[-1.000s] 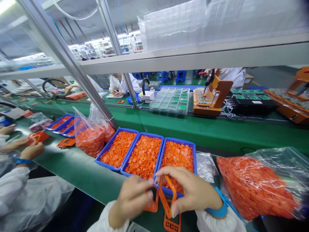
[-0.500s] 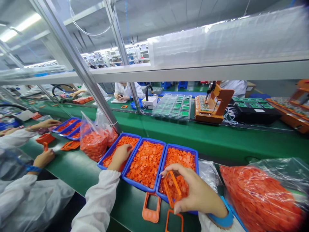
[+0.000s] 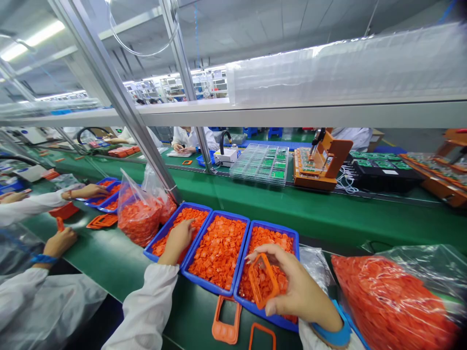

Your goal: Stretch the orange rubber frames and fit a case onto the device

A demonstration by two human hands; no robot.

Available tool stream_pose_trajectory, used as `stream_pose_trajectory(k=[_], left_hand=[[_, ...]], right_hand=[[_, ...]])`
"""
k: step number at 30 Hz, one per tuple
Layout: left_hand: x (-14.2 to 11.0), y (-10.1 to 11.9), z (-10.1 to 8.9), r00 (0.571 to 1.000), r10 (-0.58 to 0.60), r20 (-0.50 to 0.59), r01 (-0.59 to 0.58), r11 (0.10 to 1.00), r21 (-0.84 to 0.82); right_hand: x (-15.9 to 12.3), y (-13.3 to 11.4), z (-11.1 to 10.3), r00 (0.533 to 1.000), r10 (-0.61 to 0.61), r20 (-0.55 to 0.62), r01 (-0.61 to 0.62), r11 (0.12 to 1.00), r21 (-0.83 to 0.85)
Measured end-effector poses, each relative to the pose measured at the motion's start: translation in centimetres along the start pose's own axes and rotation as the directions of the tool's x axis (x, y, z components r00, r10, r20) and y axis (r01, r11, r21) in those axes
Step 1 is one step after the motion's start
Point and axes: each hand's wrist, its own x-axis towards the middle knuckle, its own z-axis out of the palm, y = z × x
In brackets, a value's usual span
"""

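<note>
My right hand (image 3: 295,287) grips a small orange plastic frame (image 3: 263,281) between thumb and fingers, tilted above the right-hand blue bin (image 3: 296,238). Into the left blue bin (image 3: 151,255) reaches my left hand (image 3: 179,239), over loose orange plastic pieces (image 3: 189,215); its fingertips are hidden, so I cannot tell whether they pinch a piece. Between the two hands is the middle blue bin (image 3: 206,288), full of similar pieces. Two more orange frames lie on the green table in front of the bins: a frame with a broad end (image 3: 225,333) and a thinner frame (image 3: 263,326).
A clear bag of orange pieces (image 3: 394,291) lies at right, another bag (image 3: 140,216) stands left of the bins. A metal post (image 3: 134,121) rises behind them. At left, a co-worker's hand (image 3: 93,191) is over other blue bins. Across stand a clear divided tray (image 3: 259,164) and orange fixture (image 3: 317,163).
My left hand has left the frames in front of me and moved left into the left bin. My right hand keeps its frame, now turned differently. A co-worker's hand has reached into bins at left.
</note>
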Motion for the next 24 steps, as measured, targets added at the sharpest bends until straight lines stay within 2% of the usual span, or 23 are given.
stream_pose_trajectory(k=[3,6,11,14,16,18,20,24], left_hand=[[-0.4,0.6,-0.6,0.998,-0.001,-0.067,-0.007,0.994,-0.11],[-1.0,2.2,-1.4,0.994,0.01,-0.111,-0.038,0.965,-0.259],[-3.4,7.4,-2.2,0.992,0.082,-0.098,-0.122,0.831,-0.542],[-5.4,11.5,-2.4,0.989,0.137,-0.064,-0.142,0.691,-0.709],[-6.7,14.1,-2.6,0.984,0.175,-0.019,-0.104,0.49,-0.866],[-7.8,16.4,-2.7,0.97,0.242,-0.021,-0.104,0.336,-0.936],[-8.4,18.1,-2.7,0.952,0.301,-0.06,-0.141,0.257,-0.956],[-8.6,20.0,-2.3,0.927,0.369,-0.067,-0.141,0.177,-0.974]], right_hand=[[-0.1,0.5,0.3,0.997,-0.015,-0.082,0.02,0.997,0.07],[0.0,1.0,0.7,0.982,-0.065,-0.176,0.091,0.986,0.142],[0.4,1.4,1.2,0.955,-0.132,-0.266,0.176,0.973,0.148],[0.7,1.4,1.6,0.941,-0.16,-0.299,0.203,0.972,0.119],[0.8,1.4,1.7,0.926,-0.191,-0.326,0.229,0.97,0.083],[0.9,1.5,1.8,0.91,-0.226,-0.347,0.253,0.967,0.032],[0.9,1.7,1.8,0.904,-0.247,-0.348,0.253,0.967,-0.03],[0.7,2.4,1.5,0.905,-0.265,-0.332,0.232,0.963,-0.136]])
